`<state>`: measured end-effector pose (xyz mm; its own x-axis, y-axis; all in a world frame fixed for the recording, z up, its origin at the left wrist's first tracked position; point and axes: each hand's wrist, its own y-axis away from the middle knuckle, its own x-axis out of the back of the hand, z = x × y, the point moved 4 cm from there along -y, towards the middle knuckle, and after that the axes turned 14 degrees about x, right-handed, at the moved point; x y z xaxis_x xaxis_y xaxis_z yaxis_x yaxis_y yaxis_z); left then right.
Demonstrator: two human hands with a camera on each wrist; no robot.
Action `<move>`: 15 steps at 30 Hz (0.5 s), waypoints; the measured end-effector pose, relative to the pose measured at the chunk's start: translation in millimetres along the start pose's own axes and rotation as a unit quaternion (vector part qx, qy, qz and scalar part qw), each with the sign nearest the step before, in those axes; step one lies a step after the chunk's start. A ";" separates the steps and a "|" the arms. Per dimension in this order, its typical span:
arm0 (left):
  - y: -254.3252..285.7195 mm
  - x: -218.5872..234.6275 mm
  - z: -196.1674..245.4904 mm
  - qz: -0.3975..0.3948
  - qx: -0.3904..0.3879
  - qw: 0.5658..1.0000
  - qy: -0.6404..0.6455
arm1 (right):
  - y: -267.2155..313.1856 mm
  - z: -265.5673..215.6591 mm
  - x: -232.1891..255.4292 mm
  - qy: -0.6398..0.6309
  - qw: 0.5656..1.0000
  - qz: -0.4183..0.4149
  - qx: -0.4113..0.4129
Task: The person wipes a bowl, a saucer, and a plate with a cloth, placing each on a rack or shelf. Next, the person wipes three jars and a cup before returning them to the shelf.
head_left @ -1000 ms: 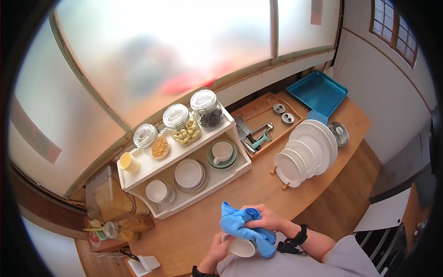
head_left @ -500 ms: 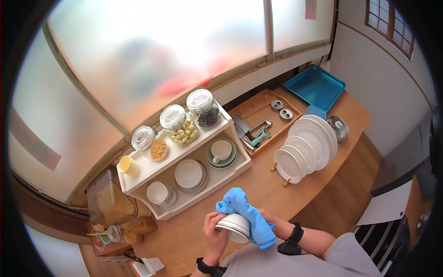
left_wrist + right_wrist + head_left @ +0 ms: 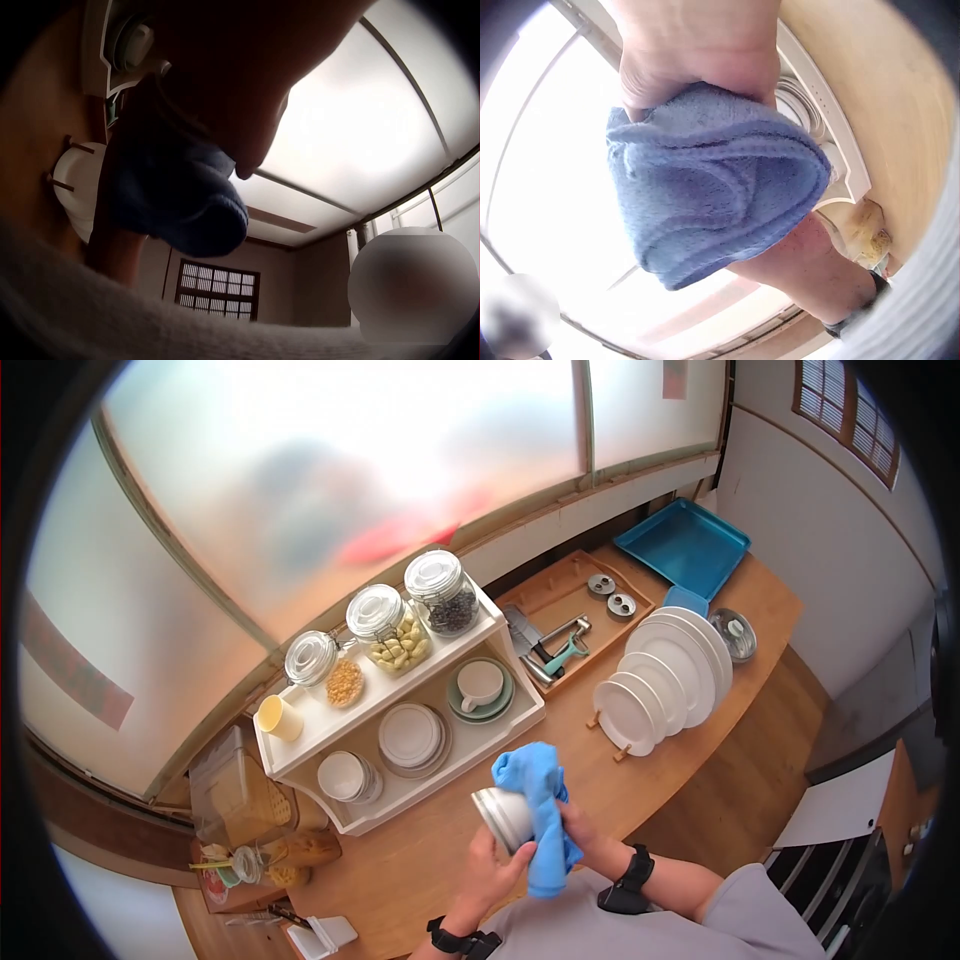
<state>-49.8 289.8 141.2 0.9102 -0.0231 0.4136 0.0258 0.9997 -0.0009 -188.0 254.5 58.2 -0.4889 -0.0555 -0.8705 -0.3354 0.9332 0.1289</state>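
My left hand [image 3: 488, 874] pinches the white bowl [image 3: 506, 816] from seven o'clock, likely steadying it. My right hand [image 3: 580, 834], at three, curls fingers round the blue cloth [image 3: 546, 792].

We could pass over the strip of table [image 3: 572, 745] between the white shelf [image 3: 385, 689] and the standing plates [image 3: 685, 678]. Glass jars [image 3: 396, 635] crowd the shelf's top, and on our near side the held bowl [image 3: 508, 817] and blue cloth [image 3: 547, 815] take up room.

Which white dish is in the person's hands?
The white bowl held in the left hand against the blue cloth; the white plates stand in a rack, the other white dishes sit on a shelf.
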 end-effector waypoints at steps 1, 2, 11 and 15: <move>2.9 -8.3 -10.4 0.013 0.105 0.989 0.104 | -0.3 -8.8 -11.6 0.110 0.991 0.032 0.065; 5.8 -14.2 -21.7 0.023 0.208 0.956 0.206 | -2.3 -11.2 -17.8 0.110 0.991 0.030 0.065; 25.3 -1.1 -60.7 -0.066 0.153 0.945 0.281 | -11.2 -51.9 -61.2 0.395 0.879 -0.210 0.164; 28.5 3.5 -10.4 -0.104 0.138 0.931 0.322 | -22.4 -41.0 -53.1 0.312 0.934 -0.166 0.045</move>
<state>-41.7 318.1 133.2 0.9586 -0.1297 -0.2535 0.2028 0.9359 0.2881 -187.6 222.1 121.1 -0.7534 -0.5181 -0.4050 -0.4973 0.8518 -0.1645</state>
